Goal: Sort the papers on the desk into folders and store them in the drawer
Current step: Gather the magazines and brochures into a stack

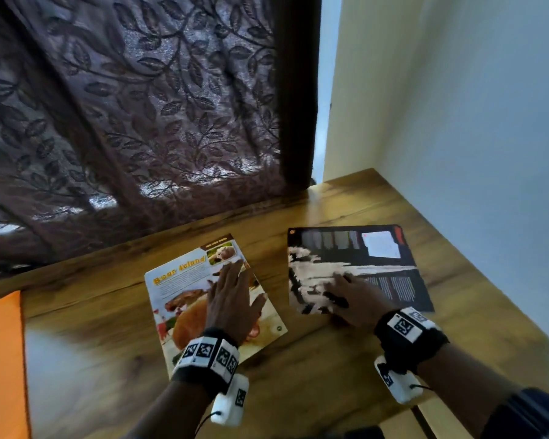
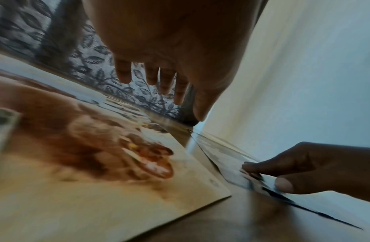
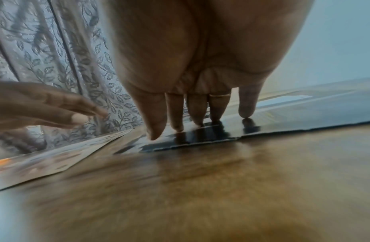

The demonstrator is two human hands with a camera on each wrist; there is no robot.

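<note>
In the head view, two printed pages lie flat and apart on the wooden desk (image 1: 298, 369). The colourful page (image 1: 184, 289), headed in yellow letters with a brown animal pictured below, sits left of centre; the dark page (image 1: 390, 274), partly smeared by picture noise, sits to its right, nearer the pale wall (image 1: 457, 106). The left hand (image 1: 232, 302) is spread over the colourful page, fingers straight and slightly fanned, and from here I cannot tell whether it touches. The right hand (image 1: 352, 299) lies on the near left part of the dark page, fingers extended. An orange sheet (image 1: 0, 365) shows at the desk's left edge, and a brown leaf-patterned curtain (image 1: 124, 106) hangs behind the desk. In the left wrist view, the left hand (image 2: 171, 41) hangs above the colourful page (image 2: 86, 172), its fingers (image 2: 123, 73) straight, slightly parted and clear of the paper; across the gap the right hand (image 2: 310, 167) presses the edge of the dark page (image 2: 227, 157) with its fingertips and thumb low on it. In the right wrist view, the right hand (image 3: 196, 49) reaches down with fingers (image 3: 247, 104) straight and a little apart, their tips on the glossy dark page (image 3: 283, 121), where reflections meet them; the thumb tip is just off the page. The left hand (image 3: 38, 104) shows at the left, fingers straight, over the colourful page (image 3: 55, 157).
</note>
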